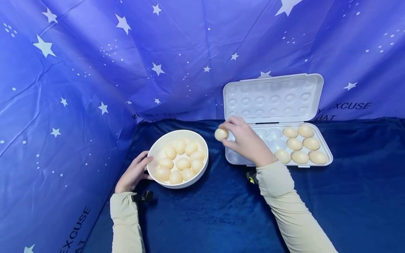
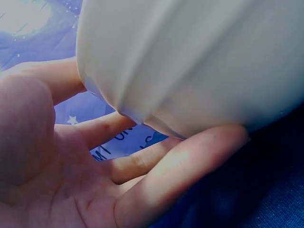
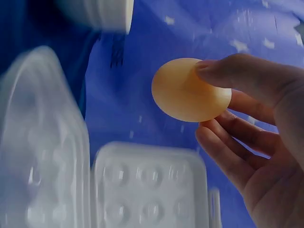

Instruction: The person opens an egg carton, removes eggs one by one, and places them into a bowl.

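My right grip (image 1: 246,140) pinching an egg (image 1: 220,135), near the open carton (image 1: 278,144), my left grip (image 1: 134,173) holding a bowl (image 2: 199,61) of eggs (image 1: 183,163)

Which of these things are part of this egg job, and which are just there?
In the job:
egg in right hand
bowl of eggs, held by left hand
open egg carton

Just there:
starry backdrop
dark blue cloth
wrist cameras

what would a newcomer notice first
Probably the pale tan oval egg pinched by the right hand, near the left end of an open white plastic egg box. Left of it, the left hand holds a round white bowl of similar eggs; behind hangs star-printed blue cloth.
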Demonstrator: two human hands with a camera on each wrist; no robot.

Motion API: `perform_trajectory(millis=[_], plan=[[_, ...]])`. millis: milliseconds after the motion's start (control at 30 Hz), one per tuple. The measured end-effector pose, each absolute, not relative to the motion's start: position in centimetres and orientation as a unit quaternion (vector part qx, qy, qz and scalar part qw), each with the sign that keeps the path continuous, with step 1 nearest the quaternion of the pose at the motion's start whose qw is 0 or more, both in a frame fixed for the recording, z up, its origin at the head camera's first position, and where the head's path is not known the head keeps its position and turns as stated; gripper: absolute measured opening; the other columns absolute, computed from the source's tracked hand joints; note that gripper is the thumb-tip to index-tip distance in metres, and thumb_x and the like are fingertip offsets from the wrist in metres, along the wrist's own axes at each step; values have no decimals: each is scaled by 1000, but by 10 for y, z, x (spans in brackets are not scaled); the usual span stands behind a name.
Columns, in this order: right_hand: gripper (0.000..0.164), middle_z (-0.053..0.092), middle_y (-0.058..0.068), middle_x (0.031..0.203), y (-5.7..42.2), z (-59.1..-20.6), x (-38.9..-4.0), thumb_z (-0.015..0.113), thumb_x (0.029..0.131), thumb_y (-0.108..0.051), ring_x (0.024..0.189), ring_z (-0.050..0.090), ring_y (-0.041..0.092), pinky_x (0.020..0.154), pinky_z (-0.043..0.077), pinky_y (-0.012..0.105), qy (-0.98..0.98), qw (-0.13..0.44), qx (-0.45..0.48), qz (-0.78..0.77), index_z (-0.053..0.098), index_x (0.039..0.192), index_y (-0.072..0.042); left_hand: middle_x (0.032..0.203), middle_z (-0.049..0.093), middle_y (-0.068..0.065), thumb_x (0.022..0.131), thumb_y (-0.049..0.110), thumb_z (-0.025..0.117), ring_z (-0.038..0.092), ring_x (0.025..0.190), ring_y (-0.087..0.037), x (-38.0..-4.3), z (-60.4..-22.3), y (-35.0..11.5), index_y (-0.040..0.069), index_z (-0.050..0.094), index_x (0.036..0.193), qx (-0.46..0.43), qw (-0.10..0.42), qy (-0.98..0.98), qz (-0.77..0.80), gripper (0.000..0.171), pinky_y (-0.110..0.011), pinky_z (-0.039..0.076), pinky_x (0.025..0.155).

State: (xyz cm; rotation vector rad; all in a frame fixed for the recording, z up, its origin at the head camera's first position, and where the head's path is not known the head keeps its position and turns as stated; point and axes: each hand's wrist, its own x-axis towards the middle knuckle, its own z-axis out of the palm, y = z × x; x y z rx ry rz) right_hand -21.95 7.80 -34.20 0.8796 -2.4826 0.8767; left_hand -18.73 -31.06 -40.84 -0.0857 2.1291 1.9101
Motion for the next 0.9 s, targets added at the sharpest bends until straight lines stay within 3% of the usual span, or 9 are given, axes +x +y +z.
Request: perform_trajectory(millis=[267, 633, 900], plan=[[26, 61, 7, 106, 28, -341, -220, 77, 85, -13, 99, 54, 24, 89, 49, 37, -874, 153, 352, 298, 70, 110, -5, 100, 65, 1, 105, 25, 47, 70, 82, -14, -189, -409, -311, 3, 40, 133, -29, 139, 738, 660, 37, -39, 61, 64], [29, 61, 8, 113, -17, -354, -227, 73, 89, -15, 108, 54, 24, 97, 48, 36, -891, 66, 369, 257, 69, 116, -4, 101, 64, 1, 105, 25, 48, 70, 84, -13, -192, -410, -310, 4, 40, 134, -33, 140, 732, 666, 37, -40, 61, 65], [26, 61, 9, 106, -36, -369, -234, 73, 88, -10, 103, 58, 22, 95, 49, 34, -891, 56, 391, 224, 69, 114, -5, 102, 63, -1, 105, 25, 48, 70, 83, -13, -192, -411, -312, 4, 40, 133, -33, 141, 732, 666, 36, -39, 61, 64]])
